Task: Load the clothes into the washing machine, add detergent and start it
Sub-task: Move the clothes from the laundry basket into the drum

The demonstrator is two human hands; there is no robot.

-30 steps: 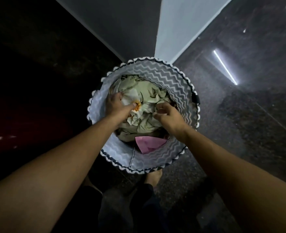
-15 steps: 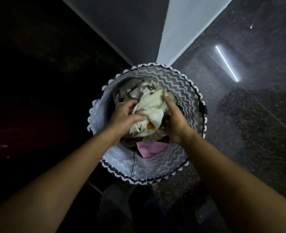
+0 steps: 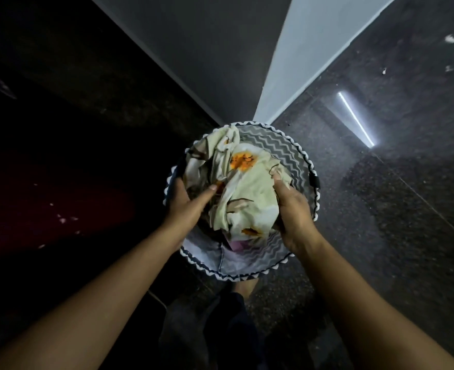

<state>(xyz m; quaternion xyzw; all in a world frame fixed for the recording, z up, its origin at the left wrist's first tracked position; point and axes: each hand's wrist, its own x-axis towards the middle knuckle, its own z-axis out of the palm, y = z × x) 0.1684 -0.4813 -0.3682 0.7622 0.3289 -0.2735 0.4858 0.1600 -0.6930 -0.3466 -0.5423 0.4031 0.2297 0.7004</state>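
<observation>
Cloth bundle [image 3: 244, 193]: pale cream-green fabric, crumpled, soft folds, printed with orange flowers and brown leaf shapes. It sits at the mouth of the basket [image 3: 282, 148], held between both hands, and its far-left edge overlaps the rim.

Left hand [image 3: 187, 206]: grips the bundle's left side, thumb pressed across the cloth, fingers tucked out of sight behind it. Right hand [image 3: 292, 212]: wrapped round the right side, thumb up against the fabric, fingers hidden beneath.

Pink garment [image 3: 238, 245]: a small smooth patch shows under the bundle, inside the basket on the near side.

Basket: round, soft-walled, grey-and-white zigzag lining, dark rim with white scalloped trim, and a black tab on the right edge. It stands on the floor [image 3: 380, 209] of dark, speckled, polished stone, which reflects a thin strip of light [image 3: 355, 118]. A pale wall corner [image 3: 287, 62] rises just behind. A bare foot [image 3: 246, 288] is just beside the near rim. The left of the scene is too dark to read.
</observation>
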